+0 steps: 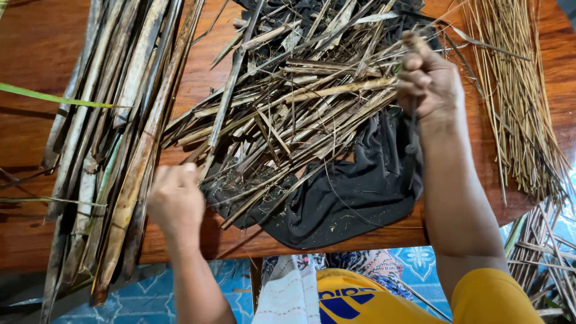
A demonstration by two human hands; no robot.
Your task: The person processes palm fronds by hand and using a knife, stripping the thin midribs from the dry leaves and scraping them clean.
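- Wooden tabletop w/ dry-leaf work spread across; sorting/stripping step looks in hand.
- Long flat leaf strips stacked at left; thin midrib sticks piled at right.
- Tangled scrap heap mid-tabletop, on black cloth.
- Left hand: grip curled shut, pinching a strip end at heap's near-left edge.
- Right hand: fist closed on thin stalk at heap's right side.
- Next move prob. needs firm pull, hands apart.

Left hand pinches a dry stalk at its near end; right hand grips stalks over the black cloth.
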